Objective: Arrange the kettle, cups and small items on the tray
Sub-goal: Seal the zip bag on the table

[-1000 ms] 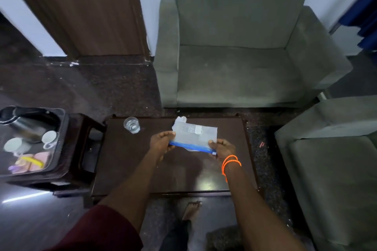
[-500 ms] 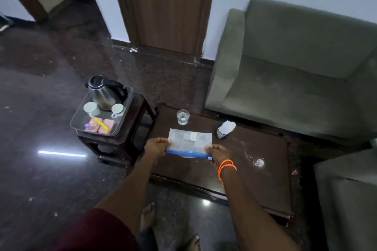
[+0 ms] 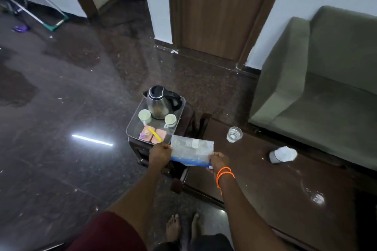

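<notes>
A clear zip bag with a blue strip hangs between my hands, just in front of the tray's near right corner. My left hand pinches its left end and my right hand pinches its right end. The glass tray sits on a small dark stool. On it stand a steel kettle with a black handle and two white cups. Two pink packets, a yellow stick and a small purple item lie at the tray's near edge.
A dark coffee table runs to the right, with a water glass and a toppled white-topped container on it. A green sofa stands behind it. My bare feet are on the glossy dark floor.
My view and both hands have swung left, carrying the bag from over the coffee table to the near right corner of the tray. The grip on the bag is unchanged.
</notes>
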